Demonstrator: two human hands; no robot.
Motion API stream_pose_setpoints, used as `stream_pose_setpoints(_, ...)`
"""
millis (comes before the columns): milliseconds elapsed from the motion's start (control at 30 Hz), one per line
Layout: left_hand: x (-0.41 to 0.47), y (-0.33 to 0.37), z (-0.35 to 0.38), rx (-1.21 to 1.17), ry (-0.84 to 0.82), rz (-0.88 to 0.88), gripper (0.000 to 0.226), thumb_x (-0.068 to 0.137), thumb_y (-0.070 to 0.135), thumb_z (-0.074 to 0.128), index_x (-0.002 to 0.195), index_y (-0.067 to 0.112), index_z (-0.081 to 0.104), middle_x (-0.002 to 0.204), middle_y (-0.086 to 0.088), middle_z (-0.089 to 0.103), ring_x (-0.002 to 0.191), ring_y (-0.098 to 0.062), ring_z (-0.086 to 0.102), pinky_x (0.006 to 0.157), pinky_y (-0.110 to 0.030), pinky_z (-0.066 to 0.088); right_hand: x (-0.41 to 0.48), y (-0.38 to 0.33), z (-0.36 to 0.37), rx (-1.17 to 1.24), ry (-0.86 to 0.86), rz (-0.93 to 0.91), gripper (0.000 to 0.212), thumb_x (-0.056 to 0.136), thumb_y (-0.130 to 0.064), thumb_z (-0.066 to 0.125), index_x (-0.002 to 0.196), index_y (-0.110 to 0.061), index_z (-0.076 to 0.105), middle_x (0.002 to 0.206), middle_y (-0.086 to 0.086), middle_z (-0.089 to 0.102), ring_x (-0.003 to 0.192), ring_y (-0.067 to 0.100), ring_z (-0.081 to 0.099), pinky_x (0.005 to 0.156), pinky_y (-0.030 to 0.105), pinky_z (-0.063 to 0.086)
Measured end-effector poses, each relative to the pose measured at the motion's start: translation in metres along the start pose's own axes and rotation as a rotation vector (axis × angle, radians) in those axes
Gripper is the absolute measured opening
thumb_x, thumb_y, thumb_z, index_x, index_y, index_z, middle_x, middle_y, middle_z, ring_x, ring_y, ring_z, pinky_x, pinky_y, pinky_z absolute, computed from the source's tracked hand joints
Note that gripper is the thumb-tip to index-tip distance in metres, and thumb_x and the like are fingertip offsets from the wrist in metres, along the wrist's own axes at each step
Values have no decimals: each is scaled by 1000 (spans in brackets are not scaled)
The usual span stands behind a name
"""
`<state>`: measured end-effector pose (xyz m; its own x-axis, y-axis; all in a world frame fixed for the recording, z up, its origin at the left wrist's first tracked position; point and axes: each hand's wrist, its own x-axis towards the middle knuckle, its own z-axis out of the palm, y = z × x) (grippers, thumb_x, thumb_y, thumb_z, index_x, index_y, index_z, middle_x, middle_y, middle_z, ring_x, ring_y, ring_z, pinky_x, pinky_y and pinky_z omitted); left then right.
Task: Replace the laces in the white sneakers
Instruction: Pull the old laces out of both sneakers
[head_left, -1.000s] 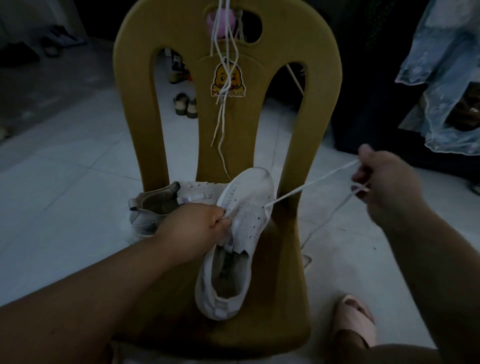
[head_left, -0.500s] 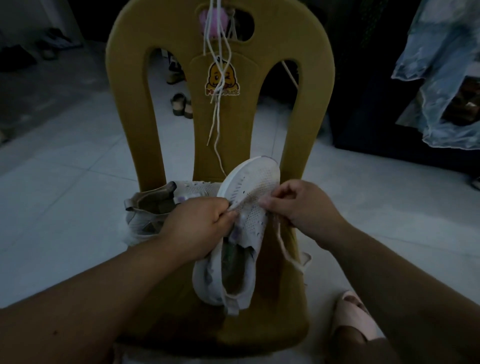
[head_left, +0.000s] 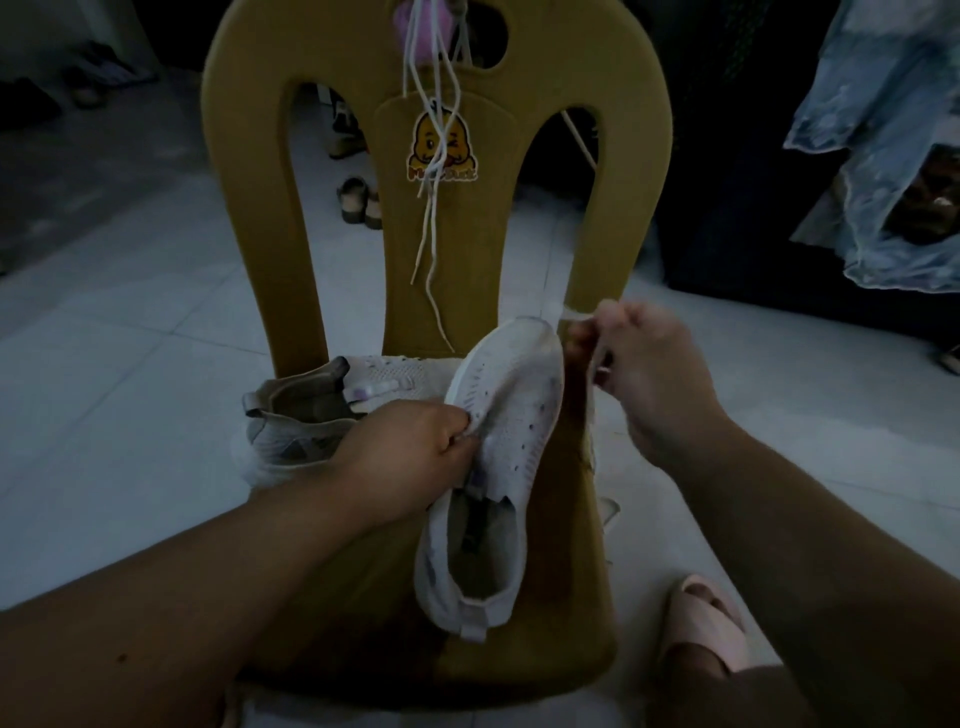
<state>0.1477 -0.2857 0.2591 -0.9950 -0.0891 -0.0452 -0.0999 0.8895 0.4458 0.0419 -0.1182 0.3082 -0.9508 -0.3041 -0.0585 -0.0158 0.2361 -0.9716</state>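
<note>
White sneaker (head_left: 501, 436) leaned toe-up on the chair (head_left: 545, 649) seat. The left hand (head_left: 415, 449) gripped its upper, presumably to steady it. The right hand (head_left: 652, 374) pinched the lace (head_left: 565, 312) beside the toe, apparently to draw it free. A second sneaker (head_left: 322, 410) lay just behind, and spare laces (head_left: 434, 156) hung on the backrest.

White sneakers (head_left: 498, 415), mustard-yellow chair (head_left: 249, 156), seemingly pink slipper (head_left: 701, 623).

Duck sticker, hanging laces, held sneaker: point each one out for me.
duck sticker (head_left: 441, 150): head view, yellow face.
hanging laces (head_left: 427, 244): head view, strand below sticker.
held sneaker (head_left: 511, 395): head view, knit toe area.
</note>
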Motion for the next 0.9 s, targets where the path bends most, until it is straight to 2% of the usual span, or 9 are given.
stream_pose_setpoints(67,0,-4,2,-8,-2,-39,32,96,40,42,69,27,54,66,7,51,60,-4,49,53,-25,39,5,-6,-11,172,77,40,21,100,-29,41,92,-19,57,86,-1,64,89,18,62,85,38,50)
stream_pose_setpoints(167,0,-10,2,-13,-9,-78,33,95,42,43,74,22,59,67,3,55,62,-10,53,57,-30,43,5,-5,-19,66,35,0,23,100,-28,41,89,-17,59,83,-2,66,88,18,63,82,37,51)
stream_pose_setpoints(267,1,-12,-1,-10,-53,-88,33,95,42,43,72,23,57,67,2,55,61,-11,52,58,-32,42,1,0,-18,-68,-14,3,24,98,-29,44,86,-17,61,81,-1,65,83,17,64,82,38,53)
stream_pose_setpoints(367,3,-12,-7,6,-93,-79,31,96,42,44,69,27,52,67,4,54,61,-8,50,55,-28,37,-2,2,-16,-177,-33,-3,19,97,-30,48,88,-18,60,76,-2,65,72,11,63,71,28,52)
stream_pose_setpoints(533,12,-7,-17,124,-157,-62,24,92,43,53,81,22,57,74,3,56,64,-9,48,54,-26,34,-6,11,-14,-317,-70,4,17,94,-33,54,89,-19,61,70,-6,64,56,2,57,58,19,44)
stream_pose_setpoints(800,21,-9,-19,154,-252,-70,9,90,30,57,84,23,55,80,3,57,73,-11,50,56,-25,33,-10,20,-11,-415,-137,1,13,91,-35,59,88,-22,61,72,-7,66,58,3,59,57,20,45)
stream_pose_setpoints(900,23,-11,-19,162,-234,-88,8,90,32,57,85,26,55,84,4,59,77,-12,53,61,-27,40,-10,22,-10,-428,-143,5,14,91,-35,60,87,-22,62,72,-7,66,60,4,60,59,20,46)
